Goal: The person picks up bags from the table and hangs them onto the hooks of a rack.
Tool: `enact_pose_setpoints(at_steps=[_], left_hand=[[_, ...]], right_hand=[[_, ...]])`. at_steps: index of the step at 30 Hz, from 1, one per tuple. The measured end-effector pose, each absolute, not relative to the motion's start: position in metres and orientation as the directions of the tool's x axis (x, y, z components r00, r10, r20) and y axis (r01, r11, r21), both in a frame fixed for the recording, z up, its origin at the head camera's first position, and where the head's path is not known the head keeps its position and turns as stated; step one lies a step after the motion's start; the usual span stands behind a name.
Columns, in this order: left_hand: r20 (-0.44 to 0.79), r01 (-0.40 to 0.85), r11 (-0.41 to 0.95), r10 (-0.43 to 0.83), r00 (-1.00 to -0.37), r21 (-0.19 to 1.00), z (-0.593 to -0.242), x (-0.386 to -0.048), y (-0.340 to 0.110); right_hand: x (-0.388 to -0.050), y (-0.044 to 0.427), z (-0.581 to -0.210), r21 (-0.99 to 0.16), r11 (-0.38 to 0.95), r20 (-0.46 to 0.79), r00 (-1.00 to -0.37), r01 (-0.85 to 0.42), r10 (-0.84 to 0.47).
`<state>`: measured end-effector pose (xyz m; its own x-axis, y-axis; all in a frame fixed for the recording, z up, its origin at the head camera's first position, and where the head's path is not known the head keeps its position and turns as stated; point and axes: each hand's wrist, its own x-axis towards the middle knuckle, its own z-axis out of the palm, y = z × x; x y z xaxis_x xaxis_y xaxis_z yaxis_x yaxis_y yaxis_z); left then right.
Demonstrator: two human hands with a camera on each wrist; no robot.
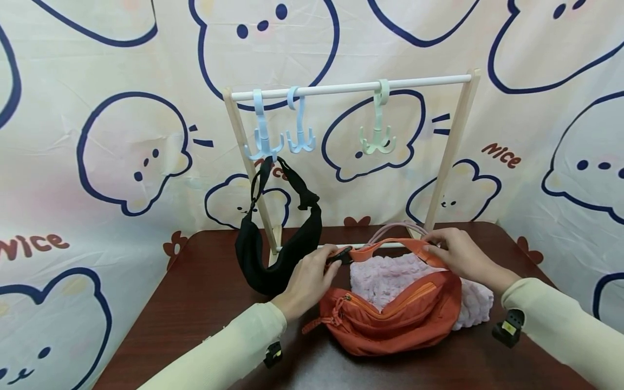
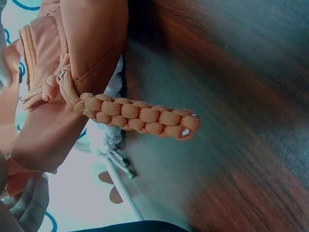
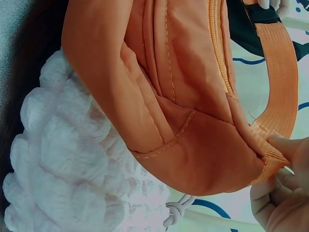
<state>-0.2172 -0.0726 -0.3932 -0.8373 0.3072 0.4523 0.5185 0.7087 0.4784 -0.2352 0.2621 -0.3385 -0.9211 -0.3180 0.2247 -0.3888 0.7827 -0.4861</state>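
backdrop: a pale cloth (image 1: 44, 162) with blue-outlined cartoon animals and the word "nice" hung behind and at both sides.
table: a dark brown, wood-grained top (image 1: 195, 303) lay below.
rack: a wooden-sided frame with a white top bar (image 1: 341, 88) stood at the back of the table.
orange bag: the orange bag (image 1: 395, 330) was in front of the rack, right of its middle, between the two hands; whether its underside touched the table could not be told.
fluffy bag: a pale pink, puckered bag (image 1: 385, 273) lay just behind the orange bag, partly covered by it, its thin cords looping up at the back.
black bag: a black bag (image 1: 263, 273) hung by its strap from the leftmost hook, beside the left hand.
left hand: the left hand (image 1: 309, 279) pinched the strap end at the buckle.
right hand: the right hand (image 1: 458, 257) had thumb and fingers closed on the orange strap (image 3: 282, 72), where it met the bag's corner.
hooks: two blue hooks (image 1: 263, 135) hung toward the left of the bar, a green hook (image 1: 378, 124) farther right.
zip pull: a braided orange pull (image 2: 140, 116) stuck out from the bag's end.
buckle: a black buckle (image 1: 341, 255) sat at the left hand's fingertips.
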Motion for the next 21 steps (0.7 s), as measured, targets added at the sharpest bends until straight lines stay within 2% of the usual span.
enact_pose_setpoints(at_steps=[21], left_hand=[[0.488,0.551,0.679,0.312,-0.815,0.485,-0.382,-0.219,-0.072]], right_hand=[[-0.232,0.262,-0.328,-0.503,0.777,0.228,-0.925,-0.379,-0.304]])
